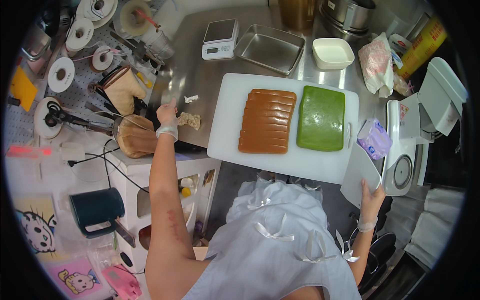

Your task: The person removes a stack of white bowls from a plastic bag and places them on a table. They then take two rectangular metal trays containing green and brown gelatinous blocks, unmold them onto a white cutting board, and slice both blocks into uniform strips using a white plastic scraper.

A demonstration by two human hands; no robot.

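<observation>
In a clear disposable glove, my left hand is at the left edge of the steel table, with its fingers partly hidden. Close beside it lies a crumpled beige cloth, and a small white scrap of paper is farther up. Gloved too, my right hand grips a flat white plastic scraper by its lower edge. A white cutting board lies before me. On it, a brown slab, cut into several strips, sits left of an uncut green slab.
Along the back stand a digital kitchen scale, a shallow steel tray and a white square container. A purple tissue pack rests beside a white appliance at right. Scissors and ribbon spools hang at left.
</observation>
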